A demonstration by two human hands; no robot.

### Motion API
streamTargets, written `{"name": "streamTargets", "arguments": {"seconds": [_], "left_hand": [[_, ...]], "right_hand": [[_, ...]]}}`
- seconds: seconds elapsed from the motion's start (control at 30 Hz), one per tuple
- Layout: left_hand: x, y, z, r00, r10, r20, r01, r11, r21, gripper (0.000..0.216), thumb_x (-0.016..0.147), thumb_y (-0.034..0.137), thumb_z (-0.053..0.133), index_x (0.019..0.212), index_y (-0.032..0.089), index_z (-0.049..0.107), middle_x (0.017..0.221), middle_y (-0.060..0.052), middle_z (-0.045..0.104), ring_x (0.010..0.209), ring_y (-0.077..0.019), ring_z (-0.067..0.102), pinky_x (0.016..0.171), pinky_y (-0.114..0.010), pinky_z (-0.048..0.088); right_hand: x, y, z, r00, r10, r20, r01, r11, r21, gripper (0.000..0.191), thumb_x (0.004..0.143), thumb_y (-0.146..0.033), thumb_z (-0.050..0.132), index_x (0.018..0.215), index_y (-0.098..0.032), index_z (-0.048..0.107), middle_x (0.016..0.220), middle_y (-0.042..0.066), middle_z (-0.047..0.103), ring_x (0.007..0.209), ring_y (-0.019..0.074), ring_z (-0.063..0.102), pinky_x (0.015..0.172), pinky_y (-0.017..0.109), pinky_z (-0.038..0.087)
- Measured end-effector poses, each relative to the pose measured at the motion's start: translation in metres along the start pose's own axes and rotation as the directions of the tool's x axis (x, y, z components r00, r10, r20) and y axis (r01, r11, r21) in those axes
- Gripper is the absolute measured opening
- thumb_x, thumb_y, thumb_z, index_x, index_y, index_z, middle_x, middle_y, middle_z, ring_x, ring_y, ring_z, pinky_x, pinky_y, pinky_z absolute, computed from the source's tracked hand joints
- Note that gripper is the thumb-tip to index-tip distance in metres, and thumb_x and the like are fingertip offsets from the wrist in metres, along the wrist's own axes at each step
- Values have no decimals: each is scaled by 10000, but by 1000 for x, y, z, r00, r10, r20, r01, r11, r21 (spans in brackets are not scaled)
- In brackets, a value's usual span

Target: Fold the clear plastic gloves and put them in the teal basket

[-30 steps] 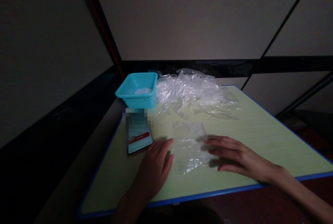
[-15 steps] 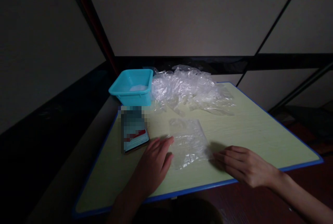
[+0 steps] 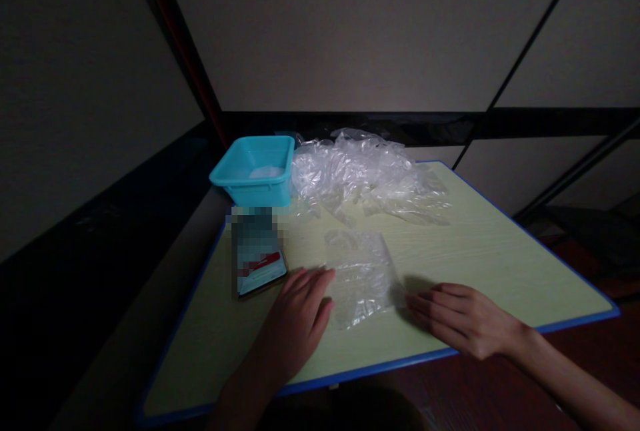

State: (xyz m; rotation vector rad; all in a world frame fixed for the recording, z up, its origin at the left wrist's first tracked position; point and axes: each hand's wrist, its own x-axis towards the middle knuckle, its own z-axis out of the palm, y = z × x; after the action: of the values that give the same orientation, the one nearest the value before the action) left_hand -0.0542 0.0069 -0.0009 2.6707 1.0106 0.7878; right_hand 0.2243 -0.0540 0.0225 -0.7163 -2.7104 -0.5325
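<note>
A clear plastic bag (image 3: 361, 277) lies spread on the table in front of me, a little wrinkled and shiny along its near edge. My left hand (image 3: 303, 314) rests at the bag's left edge, fingers stretched out and fingertips touching the film. At the near right corner of the bag, my right hand (image 3: 453, 317) has its fingers pressed together on the film; the exact grip is hidden beneath them. Behind it sits a heap of crumpled clear plastic bags (image 3: 360, 167).
A turquoise plastic basket (image 3: 257, 191) with something whitish inside stands at the back left. Close to my left hand lies a phone (image 3: 263, 274), its lit screen partly blurred out. The pale table (image 3: 480, 251) has a blue edge, and panelled walls enclose its back and left.
Hardly anything differs. My right hand and the bag corner have shifted very slightly to the left, and the whole view has tilted a touch.
</note>
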Motion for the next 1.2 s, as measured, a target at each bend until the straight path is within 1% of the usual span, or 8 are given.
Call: {"name": "streamTargets", "arguments": {"seconds": [0.1,0.23,0.43,0.57,0.73,0.87,1.0,1.2], "left_hand": [[0,0,0,1000,2,3,-2,1000,6,328,838,124,429,1159,178,470,1112,-84,602,1052,-221,535,941,-441,404],[1,0,0,1000,-7,3,7,1000,2,323,831,119,431,1144,171,484,1109,-93,601,1049,-223,538,935,-435,413],[0,1,-1,1000,-5,-9,5,1000,-1,347,823,107,428,1158,184,473,1112,-83,601,1048,-217,539,932,-433,417],[0,2,-2,1000,-12,-15,12,1000,-5,343,818,111,429,1148,188,484,1099,-78,608,1038,-219,546,920,-426,432],[1,2,-3,999,-17,-30,17,1000,-2,355,827,124,426,1174,191,466,1115,-80,605,1049,-222,547,920,-420,434],[0,0,-2,996,-66,-68,66,998,3,340,838,155,421,1174,180,467,1069,-82,625,1009,-225,572,888,-411,457],[-1,-1,0,992,-101,-82,103,994,24,342,851,163,404,1191,166,441,1005,-74,647,960,-226,594,859,-409,469],[-1,-2,0,987,-124,-97,127,992,20,336,855,157,380,1184,187,441,1004,-64,645,962,-212,596,850,-389,468]], "right_hand": [[2,5,3,1000,-3,-24,2,999,-42,306,910,-84,314,955,-104,617,891,90,696,729,140,612,605,278,495],[7,16,10,1000,2,-20,-3,997,-79,308,926,-97,305,1002,-94,604,1004,95,676,869,148,617,655,267,500],[14,31,20,1000,-14,12,15,998,-64,291,925,-98,322,1002,-80,602,1015,113,668,967,174,601,694,286,518],[17,37,27,1000,-7,1,7,999,-32,289,925,-102,326,983,-105,610,994,106,672,926,165,611,698,295,525],[17,41,31,1000,26,-5,-26,999,47,283,926,-112,328,969,-85,606,912,116,678,820,175,628,655,311,531],[16,42,32,998,70,-9,-69,992,108,297,936,-130,307,1011,-98,593,901,114,676,861,177,619,689,317,531],[13,43,36,994,104,-28,-98,981,170,261,932,-138,343,1033,-95,579,886,104,672,869,182,610,706,323,522],[9,44,42,989,142,-49,-131,973,191,231,920,-148,385,1036,-100,579,793,78,660,746,173,603,631,314,505]]}}
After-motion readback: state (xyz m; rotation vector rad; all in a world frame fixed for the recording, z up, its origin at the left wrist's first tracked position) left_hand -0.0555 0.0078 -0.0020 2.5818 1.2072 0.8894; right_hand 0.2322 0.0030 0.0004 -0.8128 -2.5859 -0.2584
